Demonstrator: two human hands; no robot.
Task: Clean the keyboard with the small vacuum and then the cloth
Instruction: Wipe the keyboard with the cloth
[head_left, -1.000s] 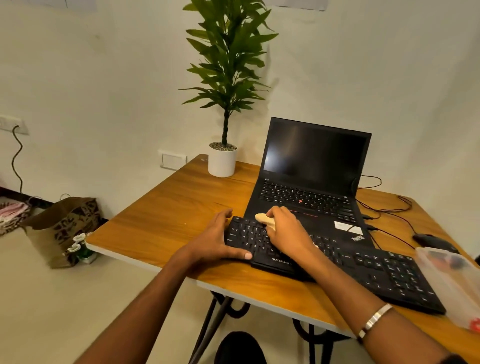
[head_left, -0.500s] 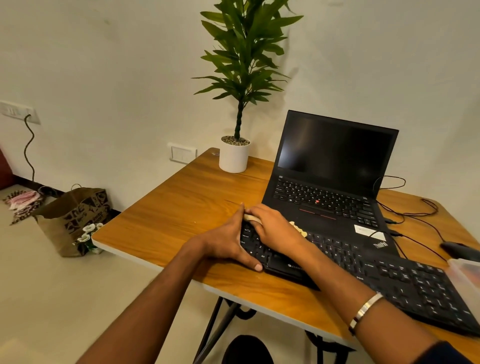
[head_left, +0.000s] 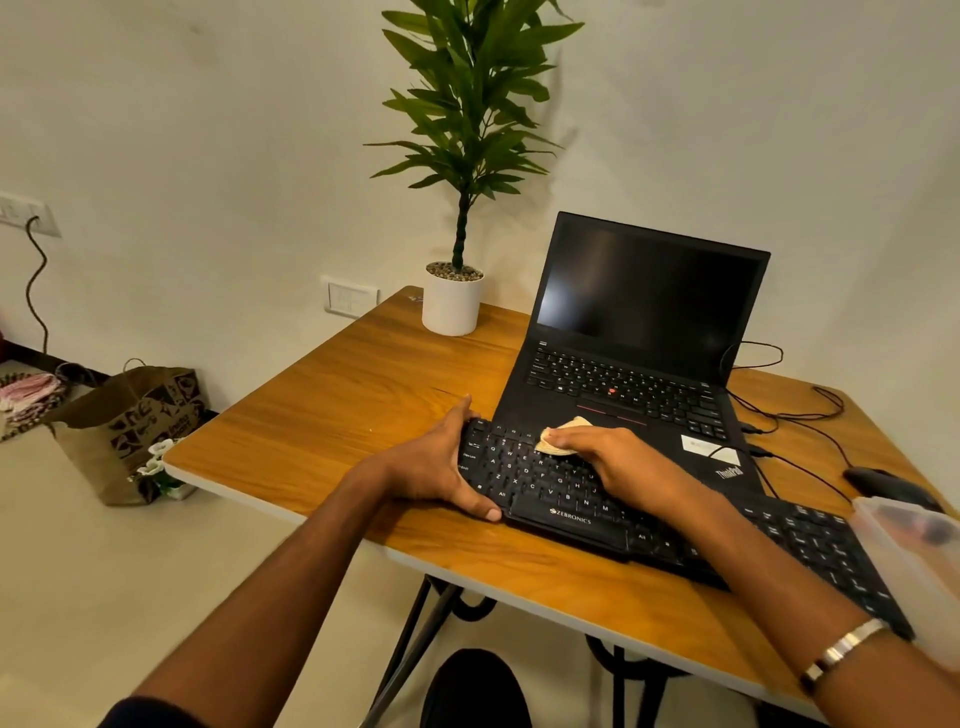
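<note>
A black Zebronics keyboard (head_left: 566, 512) lies across the wooden table (head_left: 332, 431), in front of an open laptop. My left hand (head_left: 436, 465) grips the keyboard's left end, thumb on the near edge and fingers over the far corner. My right hand (head_left: 618, 465) presses a small beige cloth (head_left: 558, 435) onto the upper rows of keys; most of the cloth is hidden under my fingers. I see no vacuum plainly; a dark object shows blurred inside a clear plastic box at the right edge.
A black laptop (head_left: 639, 364) stands open behind the keyboard, with cables and a black mouse (head_left: 883, 480) to its right. A potted plant (head_left: 451, 301) sits at the table's back corner. The clear plastic box (head_left: 909, 561) sits at the right. A paper bag (head_left: 122, 431) stands on the floor.
My right hand with the cloth has slid from the keyboard's far left end a little to the right along the top rows. My left hand keeps its grip. The view shifted left.
</note>
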